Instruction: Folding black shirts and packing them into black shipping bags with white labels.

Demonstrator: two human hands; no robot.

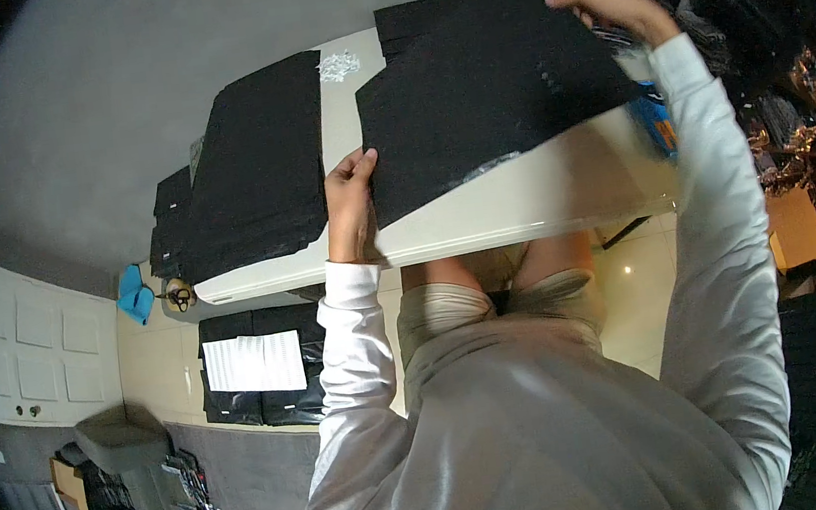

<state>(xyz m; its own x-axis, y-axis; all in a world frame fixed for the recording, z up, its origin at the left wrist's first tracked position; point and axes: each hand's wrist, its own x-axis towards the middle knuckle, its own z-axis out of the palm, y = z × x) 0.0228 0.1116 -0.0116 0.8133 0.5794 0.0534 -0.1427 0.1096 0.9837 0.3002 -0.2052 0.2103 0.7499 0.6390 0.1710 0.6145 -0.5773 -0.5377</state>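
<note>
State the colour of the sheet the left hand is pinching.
The sheet is black, best seen in the head view.

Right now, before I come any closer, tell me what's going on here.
A person has a black sheet in both hands over a white table: the left hand pinches its left edge, the right hand its far right edge. Another black piece lies to the left, with small white scraps near its far corner.

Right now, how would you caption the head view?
Left hand and right hand hold a black sheet over a white table.
</note>
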